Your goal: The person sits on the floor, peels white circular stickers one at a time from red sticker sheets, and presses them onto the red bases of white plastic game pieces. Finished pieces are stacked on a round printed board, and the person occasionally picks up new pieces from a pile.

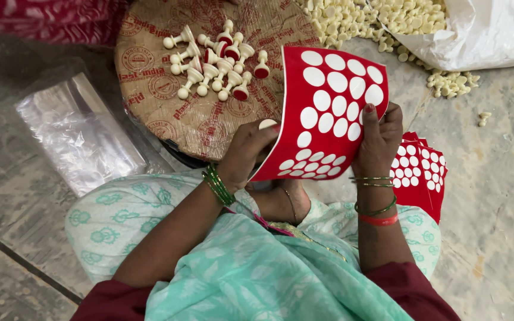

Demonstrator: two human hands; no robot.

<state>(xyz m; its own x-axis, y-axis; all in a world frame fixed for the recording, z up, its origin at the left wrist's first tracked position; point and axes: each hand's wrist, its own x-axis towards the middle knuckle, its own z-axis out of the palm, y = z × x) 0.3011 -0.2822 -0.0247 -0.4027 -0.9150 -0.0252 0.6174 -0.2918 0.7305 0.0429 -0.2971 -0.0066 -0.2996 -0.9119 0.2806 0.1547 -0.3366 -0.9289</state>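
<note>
Two hands, sticker sheet, pegs beyond

Probably a home floor workshop: stone floor, heaped cream pieces, stacked red sticker sheets.

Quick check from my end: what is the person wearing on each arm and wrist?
Both arms show dark maroon short sleeves. The left hand has a stack of green bangles at its wrist. The right hand has thin gold-green bangles, a green bangle and a red band lower down, and red nail polish.

Single head-worn view, steeply downward, close above lap and floor
</note>
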